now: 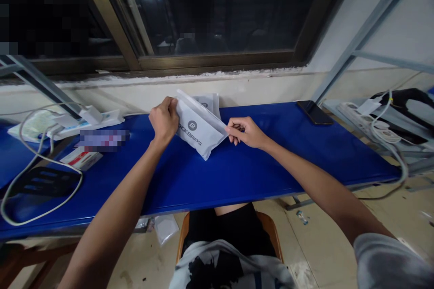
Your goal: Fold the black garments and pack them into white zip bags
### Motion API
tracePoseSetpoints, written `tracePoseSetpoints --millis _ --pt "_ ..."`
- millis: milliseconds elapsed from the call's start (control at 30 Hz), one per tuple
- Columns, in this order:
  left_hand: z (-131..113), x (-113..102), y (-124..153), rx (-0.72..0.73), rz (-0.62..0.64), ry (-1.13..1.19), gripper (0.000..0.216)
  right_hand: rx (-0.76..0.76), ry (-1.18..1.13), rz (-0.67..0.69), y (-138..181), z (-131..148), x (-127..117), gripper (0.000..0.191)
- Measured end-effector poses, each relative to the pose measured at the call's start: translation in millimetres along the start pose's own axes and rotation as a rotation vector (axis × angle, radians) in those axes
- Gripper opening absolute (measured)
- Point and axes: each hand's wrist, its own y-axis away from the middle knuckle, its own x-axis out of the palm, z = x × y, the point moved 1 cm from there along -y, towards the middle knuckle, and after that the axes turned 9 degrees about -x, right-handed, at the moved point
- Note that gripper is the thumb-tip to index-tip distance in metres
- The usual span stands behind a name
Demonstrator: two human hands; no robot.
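A pale grey plastic pouch [200, 128] with a dark round logo and "ROCKBROS" lettering is held up over the blue table [230, 176], tilted down to the right. My left hand [164, 119] is closed on its upper left edge. At the other end of its top strip, my right hand [244, 132] pinches the right corner between thumb and fingers. Behind it stands a second grey pouch [214, 101] with a similar logo, near the wall and partly hidden. What is inside either pouch does not show.
On the left lie a white power strip [110, 119] with chargers, a looping white cable [73, 196], a red-and-white box [83, 158] and a flat black slotted object [44, 181]. A dark phone [314, 112] rests at the back right. Metal frame posts [352, 54] flank the table.
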Motion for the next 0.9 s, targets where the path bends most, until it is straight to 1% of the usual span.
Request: tracePoseSetpoints --millis 67,100,133,167,200,300,433,500,567,633,700,767,833,867,900 --pt "-3 3 5 0.036 0.039 0.082 0.025 0.015 -0.075 -0.016 0 -2 0 0.027" --pt "-6 4 7 0.056 0.063 0.12 0.027 0.02 -0.101 -0.028 0 -3 0 0.029" --pt "-8 5 9 0.074 0.086 0.148 0.028 0.021 -0.114 -0.042 0 -5 0 0.036" --pt "-11 6 12 0.086 0.101 0.164 0.028 0.021 -0.113 -0.051 0 -6 0 0.043" --pt "-13 6 13 0.095 0.109 0.173 0.029 0.021 -0.102 -0.057 0 -8 0 0.045" --pt "-17 4 15 0.118 0.09 0.196 0.028 0.06 -0.059 -0.07 -1 -13 0 0.04" --pt "-21 0 16 0.164 0.063 0.214 0.029 0.164 -0.057 -0.115 -3 -20 -2 0.042" --pt "-24 0 19 0.218 0.082 0.207 0.029 0.232 -0.076 -0.061 -4 -22 -3 0.042" --pt "-30 1 26 0.294 0.144 0.201 0.028 0.313 -0.109 0.082 -3 -23 -2 0.042" --pt "-36 4 35 0.379 0.235 0.2 0.028 0.371 -0.15 0.245 0 -24 1 0.042" --pt "-42 7 43 0.443 0.308 0.212 0.028 0.371 -0.171 0.34 3 -25 6 0.04" --pt "-46 9 48 0.47 0.345 0.227 0.028 0.321 -0.176 0.367 5 -24 11 0.034" --pt "-48 9 49 0.456 0.364 0.24 0.027 0.261 -0.171 0.371 5 -23 15 0.028" --pt "-48 9 48 0.441 0.37 0.242 0.026 0.235 -0.166 0.356 4 -22 15 0.025" --pt "-47 7 46 0.421 0.374 0.24 0.025 0.215 -0.157 0.315 2 -21 15 0.022"
